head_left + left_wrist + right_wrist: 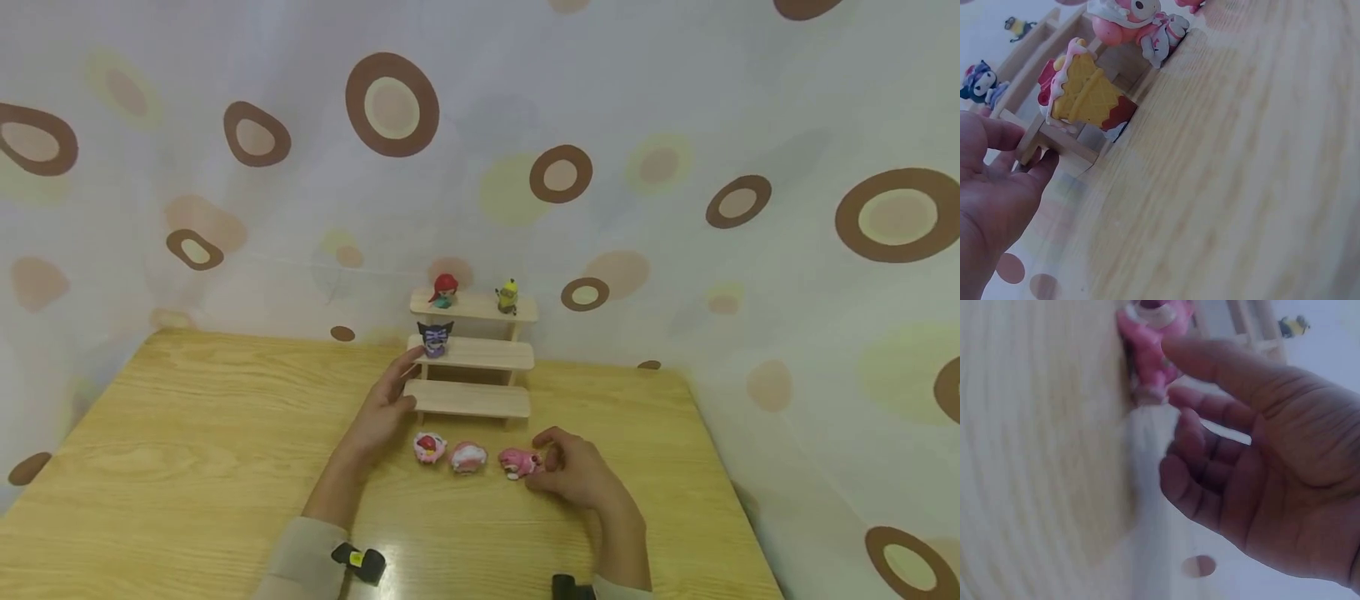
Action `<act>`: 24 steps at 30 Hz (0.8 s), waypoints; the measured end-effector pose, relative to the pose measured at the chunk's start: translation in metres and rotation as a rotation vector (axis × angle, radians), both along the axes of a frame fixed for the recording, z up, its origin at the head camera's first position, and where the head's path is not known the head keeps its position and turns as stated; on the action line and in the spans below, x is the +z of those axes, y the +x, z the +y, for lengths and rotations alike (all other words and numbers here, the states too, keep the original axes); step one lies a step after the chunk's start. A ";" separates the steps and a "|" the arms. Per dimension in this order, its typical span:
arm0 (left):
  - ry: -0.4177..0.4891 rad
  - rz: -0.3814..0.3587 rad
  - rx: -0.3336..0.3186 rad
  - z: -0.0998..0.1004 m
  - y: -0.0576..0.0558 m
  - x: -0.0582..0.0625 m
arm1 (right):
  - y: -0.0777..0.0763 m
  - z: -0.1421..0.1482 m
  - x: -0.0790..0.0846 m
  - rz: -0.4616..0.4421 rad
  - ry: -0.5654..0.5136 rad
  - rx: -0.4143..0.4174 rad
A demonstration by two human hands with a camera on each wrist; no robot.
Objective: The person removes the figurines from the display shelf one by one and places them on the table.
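At the left end of a wooden three-step display stand [472, 398], my left hand [382, 414] holds the step's end, thumb in front and fingers behind. My right hand [581, 471] is bent around the right end of a pink bear figurine [517, 461]; thumb and index finger straddle it, a gap showing above the bear. In the right wrist view the thumb overlaps the pink bear [1154, 344]. Left of it on the table sit a pink-and-white figurine [468, 457] and an ice-cream-cone figurine [430, 448], whose yellow waffle side [1088, 94] shows in the left wrist view.
A red-haired figurine [445, 291] and a yellow minion figurine [507, 297] stand on the top step. On the middle step is a black-eared purple figurine [435, 339]. Behind the wooden table [225, 417] hangs a patterned cloth [480, 108].
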State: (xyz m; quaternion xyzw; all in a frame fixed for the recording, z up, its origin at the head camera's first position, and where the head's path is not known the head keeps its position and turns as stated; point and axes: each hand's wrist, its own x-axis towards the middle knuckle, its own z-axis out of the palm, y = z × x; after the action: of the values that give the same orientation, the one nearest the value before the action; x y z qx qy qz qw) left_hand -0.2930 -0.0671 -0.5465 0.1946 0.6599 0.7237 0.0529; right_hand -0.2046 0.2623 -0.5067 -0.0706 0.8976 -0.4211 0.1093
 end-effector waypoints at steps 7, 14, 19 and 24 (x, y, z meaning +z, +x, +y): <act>-0.001 -0.002 0.008 0.000 -0.001 -0.001 | -0.005 -0.036 0.024 0.211 -0.185 -0.178; -0.008 0.007 0.010 0.000 0.000 -0.004 | -0.024 -0.073 0.047 0.212 -0.465 -0.240; -0.003 0.006 0.025 0.000 0.001 -0.005 | -0.046 -0.092 0.058 0.156 -0.529 -0.195; -0.006 -0.017 0.037 0.002 0.001 -0.003 | -0.066 -0.108 0.060 0.098 -0.555 -0.142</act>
State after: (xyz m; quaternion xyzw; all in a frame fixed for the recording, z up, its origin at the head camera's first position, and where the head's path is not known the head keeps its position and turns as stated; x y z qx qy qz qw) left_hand -0.2918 -0.0650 -0.5491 0.1763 0.6651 0.7242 0.0458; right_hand -0.2709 0.1541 -0.4465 -0.0550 0.7551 -0.6532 0.0123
